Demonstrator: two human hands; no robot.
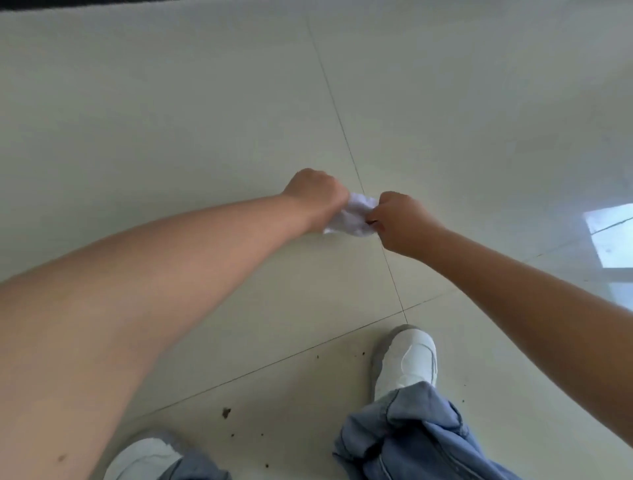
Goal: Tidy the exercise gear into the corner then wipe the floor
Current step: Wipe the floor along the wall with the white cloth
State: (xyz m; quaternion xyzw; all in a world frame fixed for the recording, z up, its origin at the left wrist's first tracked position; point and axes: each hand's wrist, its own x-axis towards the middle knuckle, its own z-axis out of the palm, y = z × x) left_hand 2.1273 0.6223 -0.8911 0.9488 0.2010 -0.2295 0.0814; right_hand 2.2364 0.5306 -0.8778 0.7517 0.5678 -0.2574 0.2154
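A crumpled white cloth or tissue hangs between my two hands above the pale tiled floor. My left hand grips its left side with curled fingers. My right hand pinches its right side. Both arms reach forward from the bottom corners. Dark crumbs of dirt lie scattered on the tile between my feet. No exercise gear is in view.
My two white shoes and blue jeans legs fill the bottom of the view. A bright window reflection shines on the floor at the right. A dark edge runs along the top left.
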